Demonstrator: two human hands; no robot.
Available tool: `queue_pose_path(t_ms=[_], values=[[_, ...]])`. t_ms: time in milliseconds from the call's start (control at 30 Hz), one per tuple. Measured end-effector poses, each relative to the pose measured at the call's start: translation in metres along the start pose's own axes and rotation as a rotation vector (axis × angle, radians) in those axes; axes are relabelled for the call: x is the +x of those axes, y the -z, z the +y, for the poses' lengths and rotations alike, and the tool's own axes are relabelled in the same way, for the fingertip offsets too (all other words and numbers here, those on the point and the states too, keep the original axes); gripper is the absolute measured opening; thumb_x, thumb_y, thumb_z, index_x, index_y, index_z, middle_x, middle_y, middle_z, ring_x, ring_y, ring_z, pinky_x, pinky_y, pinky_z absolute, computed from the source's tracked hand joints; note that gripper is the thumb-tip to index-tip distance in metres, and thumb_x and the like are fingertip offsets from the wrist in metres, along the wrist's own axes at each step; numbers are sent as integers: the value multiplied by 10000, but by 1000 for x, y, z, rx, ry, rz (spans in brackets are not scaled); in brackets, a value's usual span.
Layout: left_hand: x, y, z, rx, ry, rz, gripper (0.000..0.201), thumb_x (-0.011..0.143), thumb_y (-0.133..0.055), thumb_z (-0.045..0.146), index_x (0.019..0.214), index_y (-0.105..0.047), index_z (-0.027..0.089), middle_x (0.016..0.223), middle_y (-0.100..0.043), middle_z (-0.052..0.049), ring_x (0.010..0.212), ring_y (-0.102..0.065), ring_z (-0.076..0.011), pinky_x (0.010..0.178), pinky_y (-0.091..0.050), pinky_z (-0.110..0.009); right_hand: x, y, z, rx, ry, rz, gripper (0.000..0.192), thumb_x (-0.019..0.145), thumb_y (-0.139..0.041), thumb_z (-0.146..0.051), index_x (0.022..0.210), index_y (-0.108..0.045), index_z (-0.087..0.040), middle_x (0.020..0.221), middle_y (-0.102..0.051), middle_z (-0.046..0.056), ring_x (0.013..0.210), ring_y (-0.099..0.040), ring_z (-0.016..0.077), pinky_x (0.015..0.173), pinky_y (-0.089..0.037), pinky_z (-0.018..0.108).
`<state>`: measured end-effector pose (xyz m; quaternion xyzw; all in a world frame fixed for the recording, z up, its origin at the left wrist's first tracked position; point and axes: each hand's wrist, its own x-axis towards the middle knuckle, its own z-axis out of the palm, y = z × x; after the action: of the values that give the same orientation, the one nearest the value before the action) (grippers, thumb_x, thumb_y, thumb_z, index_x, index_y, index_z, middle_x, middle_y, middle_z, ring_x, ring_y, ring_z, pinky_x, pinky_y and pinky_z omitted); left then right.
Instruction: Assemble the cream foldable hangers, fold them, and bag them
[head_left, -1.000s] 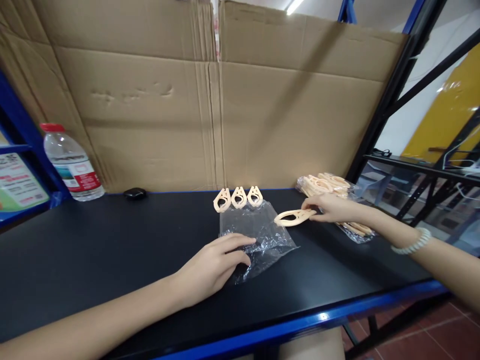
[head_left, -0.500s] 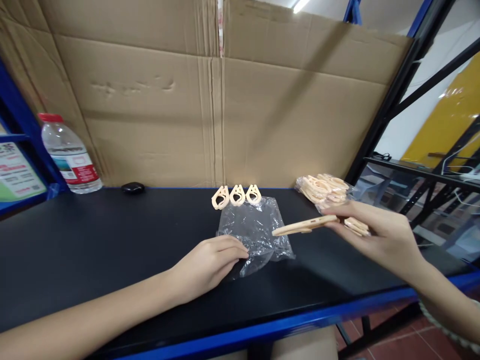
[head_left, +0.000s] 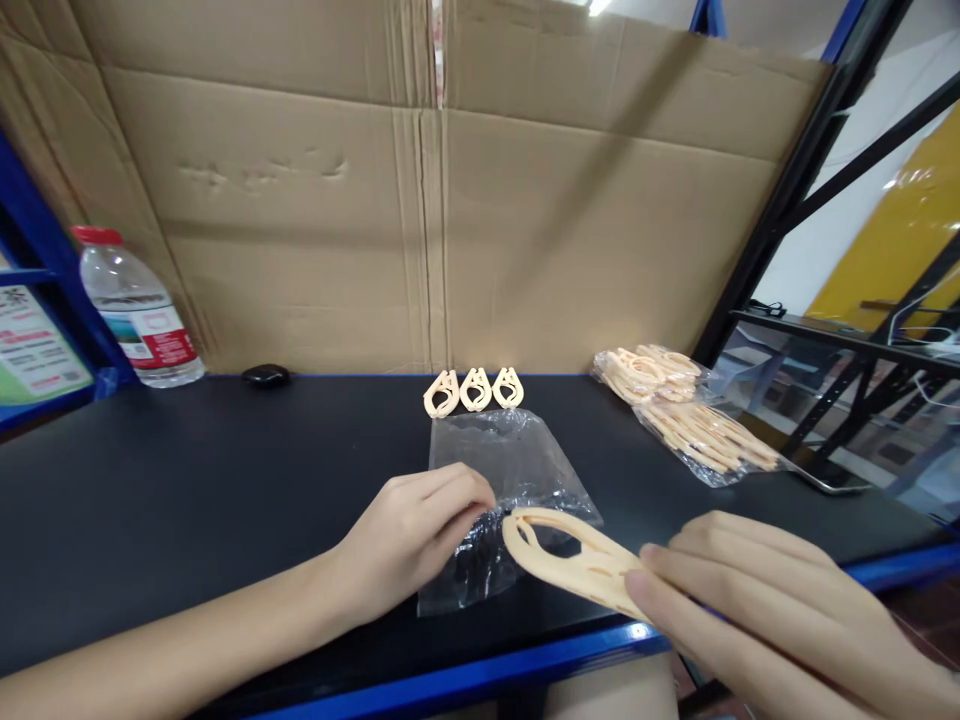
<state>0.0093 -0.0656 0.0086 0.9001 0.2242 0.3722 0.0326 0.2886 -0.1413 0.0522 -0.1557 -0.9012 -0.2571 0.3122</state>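
Note:
My right hand [head_left: 757, 600] grips a beige folding clothes hanger [head_left: 577, 570], folded up, by its right end. The hanger's looped end points left, close to the opening of a clear plastic bag [head_left: 487, 450]. The bag lies flat on the black table. My left hand [head_left: 424, 530] is closed in a pinch on the near part of the bag, its fingertips partly hidden. Behind the bag stand three similar folded hangers [head_left: 475, 390] in a row.
Clear bags packed with beige hangers [head_left: 705, 435] lie at the right rear, beside a flat device [head_left: 840, 480]. A water bottle [head_left: 142, 310] and a small black object [head_left: 266, 376] stand at the left rear. Cardboard [head_left: 300, 200] walls off the back.
My right hand has come nearer and lower with the hanger, turning its flat side up. The bag has been shifted toward me and its near edge lifted a little.

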Motion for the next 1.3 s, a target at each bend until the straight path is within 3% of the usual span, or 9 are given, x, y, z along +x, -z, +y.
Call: queue_pose_path(t_ms=[100, 233, 500, 800, 900, 1000, 1100, 1200, 1300], values=[[2, 1, 3, -31, 6, 53, 129, 905, -497, 93, 941, -586, 179, 850, -674, -15, 752, -643, -117, 685, -525, -220, 9, -10, -3, -122, 84, -88, 360, 901, -353, -81, 1047, -674, -153, 817, -722, 80, 716, -632, 209, 618, -525, 357], [4, 3, 6, -29, -19, 87, 135, 886, -530, 72, 946, -594, 175, 859, -693, -14, 762, -661, -115, 700, -531, -214, 17, -32, -4, -233, 121, -119, 354, 876, -346, -53, 953, -692, -52, 766, -688, 141, 656, -599, 229, 577, -483, 388], [0, 1, 6, -10, -32, 14, 144, 895, -523, 85, 988, -588, 173, 858, -682, -33, 765, -648, -136, 694, -533, -246, 22, -71, -3, -358, 22, -162, 255, 865, -438, -87, 735, -650, -138, 693, -585, 78, 609, -498, 190, 542, -364, 344], [-1, -6, 2, -36, -15, -86, 126, 901, -516, 99, 957, -585, 189, 973, -692, -37, 874, -649, -149, 778, -529, -257, 18, -90, -2, -437, -133, -198, 290, 823, -416, 7, 651, -617, -113, 685, -515, 82, 698, -478, 211, 525, -308, 328], [-1, -6, 0, -42, -9, -108, 140, 906, -498, 92, 938, -594, 188, 1003, -691, -36, 896, -648, -147, 796, -528, -256, 18, -85, 5, -291, -110, -202, 261, 855, -432, -36, 679, -603, -127, 701, -520, 66, 688, -477, 199, 528, -345, 324], [-1, -5, -1, -49, -2, -109, 172, 911, -480, 86, 960, -612, 185, 1005, -690, -41, 909, -648, -146, 808, -531, -257, 17, -74, 23, 66, -302, -167, 121, 863, -489, -96, 883, -597, -147, 847, -573, 68, 805, -520, 194, 658, -457, 321], [-1, -5, -1, -43, -11, -115, 212, 914, -462, 78, 988, -630, 182, 1035, -687, -52, 932, -647, -153, 825, -534, -271, 14, -70, 42, 368, -440, -190, 354, 804, -575, -120, 1150, -521, -166, 1122, -564, 97, 1048, -514, 202, 904, -464, 361], [-1, -5, 0, -19, -31, -124, 238, 911, -454, 74, 1020, -639, 176, 1060, -684, -66, 940, -644, -167, 825, -541, -294, 12, -79, 52, 451, -416, -227, 484, 756, -627, -148, 1223, -501, -171, 1232, -524, 116, 1149, -484, 216, 983, -428, 385], [-1, -6, 2, -15, -38, -138, 242, 905, -463, 77, 1043, -639, 169, 1068, -680, -72, 941, -636, -176, 824, -544, -307, 12, -91, 53, 415, -413, -258, 436, 744, -652, -206, 1168, -552, -175, 1181, -555, 114, 1108, -503, 232, 939, -448, 390]])
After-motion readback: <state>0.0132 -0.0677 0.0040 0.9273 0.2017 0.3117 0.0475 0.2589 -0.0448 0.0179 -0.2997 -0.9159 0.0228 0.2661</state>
